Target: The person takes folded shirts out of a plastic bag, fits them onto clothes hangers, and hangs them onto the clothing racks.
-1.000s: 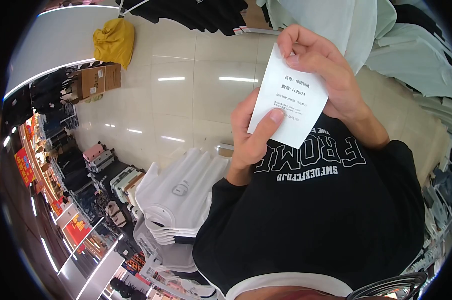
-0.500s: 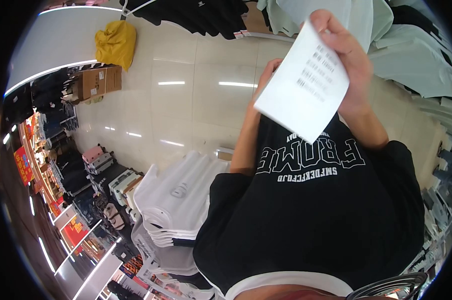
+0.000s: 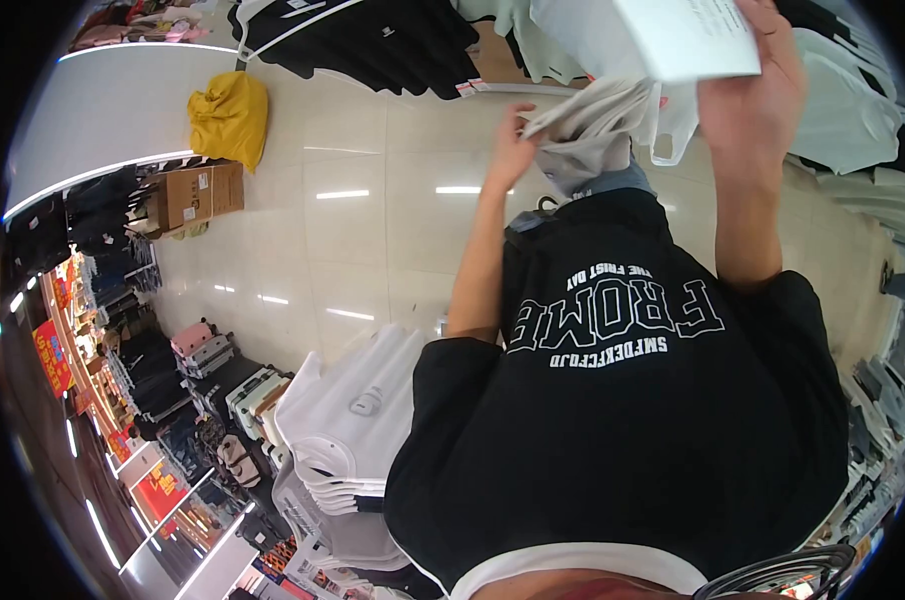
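Observation:
My right hand (image 3: 758,95) is raised at the upper right, its fingers closed on a white printed sheet (image 3: 688,40); the sheet's top runs out of view. My left hand (image 3: 516,148) grips the edge of a crumpled beige-grey cloth (image 3: 595,128), which hangs beyond the hem of the black printed T-shirt (image 3: 613,420) on my body. Between the cloth and my right wrist hangs a white piece with a handle-like loop (image 3: 673,135); what it belongs to is hidden.
Black tops (image 3: 363,45) hang at the upper left, and pale green garments (image 3: 843,110) at the upper right. Folded white shirts (image 3: 353,410) are stacked beside my left arm. A yellow bag (image 3: 230,115), a cardboard box (image 3: 205,195) and suitcases (image 3: 203,345) stand farther left.
My right hand has moved up and to the right with the sheet. My left hand, earlier mostly behind the sheet, now shows, holding the beige-grey cloth.

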Available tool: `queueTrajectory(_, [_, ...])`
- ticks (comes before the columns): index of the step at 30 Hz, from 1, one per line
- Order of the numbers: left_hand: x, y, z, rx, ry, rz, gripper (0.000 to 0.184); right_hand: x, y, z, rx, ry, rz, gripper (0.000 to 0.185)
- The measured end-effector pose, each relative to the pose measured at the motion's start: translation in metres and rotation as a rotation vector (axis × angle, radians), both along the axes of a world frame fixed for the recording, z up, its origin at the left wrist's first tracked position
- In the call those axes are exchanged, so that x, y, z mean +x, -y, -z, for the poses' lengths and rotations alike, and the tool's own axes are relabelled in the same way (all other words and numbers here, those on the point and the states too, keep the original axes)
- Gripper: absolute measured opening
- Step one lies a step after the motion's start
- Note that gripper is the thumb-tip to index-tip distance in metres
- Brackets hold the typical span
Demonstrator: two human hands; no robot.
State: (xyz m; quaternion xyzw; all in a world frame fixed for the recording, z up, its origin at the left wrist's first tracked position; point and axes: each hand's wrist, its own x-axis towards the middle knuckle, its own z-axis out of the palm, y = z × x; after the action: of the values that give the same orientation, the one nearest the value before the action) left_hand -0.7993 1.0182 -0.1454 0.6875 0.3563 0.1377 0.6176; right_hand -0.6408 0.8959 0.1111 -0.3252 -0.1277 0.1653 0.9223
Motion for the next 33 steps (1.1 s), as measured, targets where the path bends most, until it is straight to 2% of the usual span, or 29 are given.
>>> queueTrajectory(2, [-0.007, -0.019, -0.006, -0.17, 0.072, -0.159, 0.03, 0.007, 0.002, 0.003, 0.049, 0.227, 0.015, 0.012])
queueTrajectory(5, [-0.011, -0.045, -0.009, -0.31, 0.321, -0.258, 0.023, 0.013, 0.004, 0.011, 0.007, 0.429, -0.018, 0.019])
queueTrajectory(7, [-0.009, -0.041, -0.042, -0.369, 0.371, -0.33, 0.019, 0.012, 0.003, 0.02, -0.073, 0.533, -0.041, 0.021])
queueTrajectory(9, [-0.006, -0.031, -0.085, -0.467, 0.4, -0.394, 0.018, 0.005, 0.004, 0.038, -0.473, 0.646, -0.019, 0.015])
queueTrajectory(10, [-0.006, -0.026, -0.093, -0.38, 0.395, -0.39, 0.018, 0.001, 0.003, 0.047, -0.673, 0.698, -0.005, 0.014])
queueTrajectory(12, [-0.002, -0.014, -0.108, -0.204, 0.389, -0.375, 0.018, -0.02, -0.001, 0.049, -0.637, 0.996, -0.289, 0.013])
queueTrajectory(14, [-0.005, 0.003, -0.135, 0.107, 0.263, -0.259, 0.02, -0.033, -0.008, 0.078, -0.751, 1.285, -0.474, 0.015])
queueTrajectory(16, [-0.005, 0.026, -0.161, 0.342, 0.221, -0.2, 0.026, -0.048, -0.016, 0.106, -0.767, 1.232, -0.57, 0.017])
queueTrajectory(19, [-0.016, 0.047, -0.179, 0.405, 0.192, -0.225, 0.027, -0.05, -0.025, 0.12, -0.682, 1.036, -0.492, 0.016])
queueTrajectory(22, [-0.014, 0.064, -0.182, 0.473, 0.22, -0.257, 0.029, -0.054, -0.028, 0.15, -0.686, 0.889, -0.582, 0.019])
queueTrajectory(23, [-0.013, 0.072, -0.189, 0.465, 0.185, -0.247, 0.031, -0.058, -0.024, 0.155, -0.542, 0.825, -0.726, 0.026])
queueTrajectory(24, [-0.011, 0.081, -0.196, 0.454, 0.159, -0.227, 0.033, -0.064, -0.021, 0.16, -0.608, 0.776, -0.855, 0.034])
queueTrajectory(25, [-0.014, 0.085, -0.19, 0.549, 0.149, -0.199, 0.034, -0.075, -0.022, 0.175, -0.579, 0.79, -0.755, 0.032])
queueTrajectory(26, [-0.015, 0.088, -0.183, 0.631, 0.162, -0.155, 0.036, -0.086, -0.018, 0.191, -0.543, 0.693, -0.511, 0.031])
queueTrajectory(27, [-0.015, 0.099, -0.193, 0.541, 0.193, -0.143, 0.04, -0.087, -0.005, 0.142, -0.344, 0.172, -0.609, 0.029])
queueTrajectory(28, [-0.017, 0.099, -0.179, 0.584, 0.202, -0.136, 0.043, -0.077, -0.007, 0.152, -0.253, -0.065, -0.618, 0.026])
queueTrajectory(29, [-0.013, 0.112, -0.19, 0.446, 0.255, -0.176, 0.041, -0.067, -0.012, 0.159, -0.109, -0.251, -0.51, 0.024])
queueTrajectory(31, [-0.017, 0.1, -0.169, 0.918, 0.109, 0.026, 0.059, -0.04, 0.003, 0.136, -0.231, -0.513, -0.267, 0.027])
queueTrajectory(33, [-0.003, 0.128, -0.186, 0.209, 0.19, -0.076, 0.06, -0.03, 0.018, 0.129, -0.368, -0.465, -0.085, 0.021])
